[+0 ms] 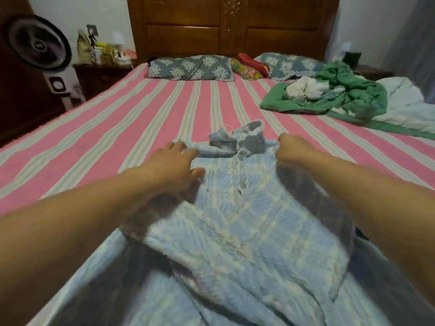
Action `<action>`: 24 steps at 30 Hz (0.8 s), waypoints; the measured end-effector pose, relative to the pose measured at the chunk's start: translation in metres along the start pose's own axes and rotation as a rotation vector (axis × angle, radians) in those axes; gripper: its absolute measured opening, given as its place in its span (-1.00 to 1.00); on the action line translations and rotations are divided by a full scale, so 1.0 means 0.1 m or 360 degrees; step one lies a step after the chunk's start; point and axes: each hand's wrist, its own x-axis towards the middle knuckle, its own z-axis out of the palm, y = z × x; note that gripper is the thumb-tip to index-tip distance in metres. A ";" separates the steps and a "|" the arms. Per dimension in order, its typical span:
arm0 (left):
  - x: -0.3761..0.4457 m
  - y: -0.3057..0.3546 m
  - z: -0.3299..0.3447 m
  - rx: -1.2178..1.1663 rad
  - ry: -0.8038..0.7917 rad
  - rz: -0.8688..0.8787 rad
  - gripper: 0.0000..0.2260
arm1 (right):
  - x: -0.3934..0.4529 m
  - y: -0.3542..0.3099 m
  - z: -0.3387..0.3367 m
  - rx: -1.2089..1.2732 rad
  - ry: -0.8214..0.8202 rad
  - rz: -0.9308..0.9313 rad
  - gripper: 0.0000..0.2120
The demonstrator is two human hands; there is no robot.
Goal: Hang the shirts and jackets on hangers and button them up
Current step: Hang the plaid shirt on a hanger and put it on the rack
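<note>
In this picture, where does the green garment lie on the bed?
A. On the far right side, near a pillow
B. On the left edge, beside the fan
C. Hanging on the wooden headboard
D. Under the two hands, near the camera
A: the green garment lies crumpled on the far right side of the bed, just in front of the right pillow; the hands rest on a light blue shirt instead.

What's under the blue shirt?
The blue shirt lies on the striped sheet. A pale hanger hook pokes out at its collar; the rest of the hanger is covered.
</note>
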 end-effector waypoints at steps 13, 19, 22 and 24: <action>0.40 -0.25 0.79 -0.0323 -0.0206 -0.0171 -0.46 | 0.83 0.14 0.49 0.0066 0.0195 0.0021 -0.90; -0.03 -0.13 -0.43 -0.1860 0.0195 -0.0642 -0.90 | -0.36 0.43 -0.16 0.0385 -0.0040 -0.0066 -0.93; -0.29 0.25 -0.73 -0.2088 -0.0214 -0.0604 -0.75 | -0.91 0.43 -0.32 0.0332 -0.0251 0.0165 -0.81; -0.39 0.43 -0.63 -0.1980 -0.0398 -0.0610 -0.69 | -1.19 0.33 -0.42 0.0573 -0.0164 0.0387 -0.76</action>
